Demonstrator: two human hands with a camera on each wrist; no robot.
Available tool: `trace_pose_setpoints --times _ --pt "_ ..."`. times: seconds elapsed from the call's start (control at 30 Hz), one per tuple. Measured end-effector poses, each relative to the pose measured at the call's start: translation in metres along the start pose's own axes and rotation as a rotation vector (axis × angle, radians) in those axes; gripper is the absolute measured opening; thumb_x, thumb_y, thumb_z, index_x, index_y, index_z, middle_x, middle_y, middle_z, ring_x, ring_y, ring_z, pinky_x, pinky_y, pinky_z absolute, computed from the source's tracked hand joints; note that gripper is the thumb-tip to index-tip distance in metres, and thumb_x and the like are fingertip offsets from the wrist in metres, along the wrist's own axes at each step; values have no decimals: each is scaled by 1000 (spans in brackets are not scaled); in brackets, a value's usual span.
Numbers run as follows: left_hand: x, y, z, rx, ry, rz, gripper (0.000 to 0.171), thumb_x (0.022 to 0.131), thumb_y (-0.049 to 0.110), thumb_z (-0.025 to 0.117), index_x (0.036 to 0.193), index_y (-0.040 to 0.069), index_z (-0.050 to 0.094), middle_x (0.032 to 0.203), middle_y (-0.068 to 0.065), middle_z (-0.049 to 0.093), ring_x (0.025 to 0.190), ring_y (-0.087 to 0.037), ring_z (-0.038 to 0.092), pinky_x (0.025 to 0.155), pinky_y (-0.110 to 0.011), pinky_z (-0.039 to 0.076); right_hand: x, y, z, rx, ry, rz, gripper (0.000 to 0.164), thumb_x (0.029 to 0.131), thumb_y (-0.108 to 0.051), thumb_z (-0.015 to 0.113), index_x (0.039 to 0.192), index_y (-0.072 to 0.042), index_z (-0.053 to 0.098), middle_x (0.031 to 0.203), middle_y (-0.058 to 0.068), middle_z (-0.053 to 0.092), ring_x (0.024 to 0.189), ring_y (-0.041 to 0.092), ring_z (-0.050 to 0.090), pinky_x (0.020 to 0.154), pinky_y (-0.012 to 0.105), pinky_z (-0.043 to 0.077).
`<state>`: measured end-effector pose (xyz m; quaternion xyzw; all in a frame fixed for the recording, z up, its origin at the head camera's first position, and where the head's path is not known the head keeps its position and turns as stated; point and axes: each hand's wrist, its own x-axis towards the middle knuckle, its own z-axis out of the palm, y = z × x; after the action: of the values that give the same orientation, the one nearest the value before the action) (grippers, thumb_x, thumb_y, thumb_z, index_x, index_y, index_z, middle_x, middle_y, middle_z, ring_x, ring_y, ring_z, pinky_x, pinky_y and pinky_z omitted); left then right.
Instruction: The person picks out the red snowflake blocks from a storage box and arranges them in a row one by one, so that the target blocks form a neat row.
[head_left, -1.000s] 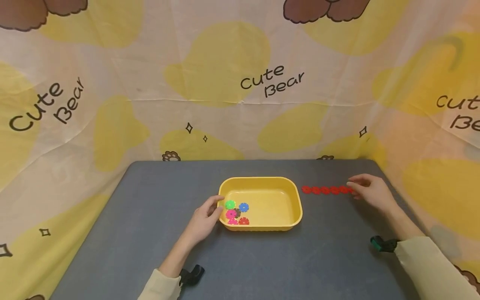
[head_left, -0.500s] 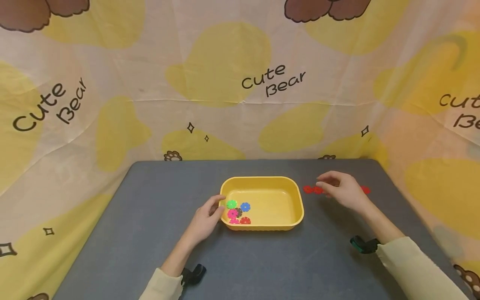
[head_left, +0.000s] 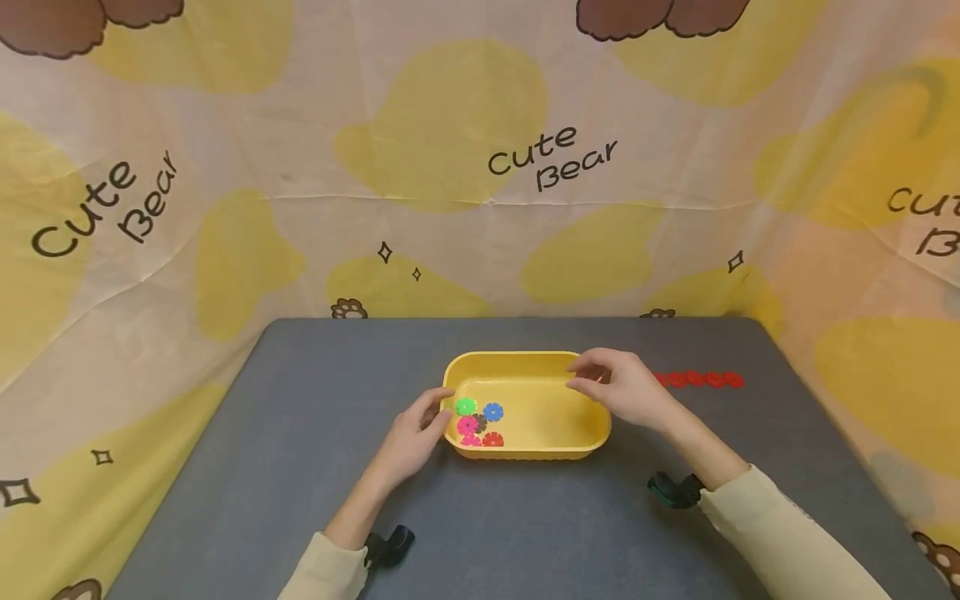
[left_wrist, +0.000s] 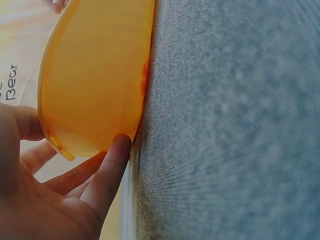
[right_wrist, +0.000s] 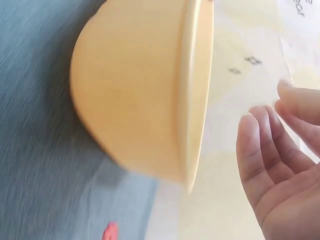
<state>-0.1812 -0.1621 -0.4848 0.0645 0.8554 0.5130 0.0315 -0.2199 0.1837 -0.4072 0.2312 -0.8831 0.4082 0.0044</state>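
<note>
A yellow plastic tub (head_left: 532,454) stands on the table. My left hand (head_left: 414,429) grips its left end, with the thumb at the rim and the fingers (left_wrist: 117,155) against the outer wall. Inside, in the left part, lie several notched, flower-shaped plastic discs: green (head_left: 466,407), blue (head_left: 492,412), pink (head_left: 467,425), dark grey and red (head_left: 492,438). My right hand (head_left: 626,387) is over the tub's right end, holding nothing. In the right wrist view its fingers (right_wrist: 248,140) are loosely bent, beside and apart from the tub's rim (right_wrist: 187,100).
A row of red discs (head_left: 705,380) lies on the grey table (head_left: 360,358) right of the tub, its left end hidden by the right hand. A patterned "Cute Bear" cloth (head_left: 450,250) hangs behind and along the sides. Each wrist carries a dark camera mount (head_left: 390,546).
My right hand has moved left from the far end of the red row, across it, to above the tub's right end. My left hand keeps its hold on the tub.
</note>
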Motion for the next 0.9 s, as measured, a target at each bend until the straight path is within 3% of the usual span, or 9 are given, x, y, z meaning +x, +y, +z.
trace_pose_setpoints --times 0.47,0.73,0.9 --pt "1 1 0 -1 3 11 37 104 26 59 141 20 57 138 -12 61 123 -30 62 92 -49 55 26 -19 57 17 -129 -131 15 89 -15 80 103 -11 76 88 -10 69 81 8 62 73 28 53" --pt "3 -1 1 -4 4 7 37 104 26 59 141 21 57 134 -12 64 120 -27 64 91 -47 55 34 -23 85 51 -262 -92 16 88 -13 81 101 -5 75 89 -6 70 81 10 60 75 28 51" --pt "2 0 1 -4 0 0 37 105 25 59 141 21 57 133 -12 64 120 -28 64 89 -47 55 39 -20 99 68 -338 -36 18 87 -15 82 103 -8 76 88 -8 70 80 12 61 75 30 52"
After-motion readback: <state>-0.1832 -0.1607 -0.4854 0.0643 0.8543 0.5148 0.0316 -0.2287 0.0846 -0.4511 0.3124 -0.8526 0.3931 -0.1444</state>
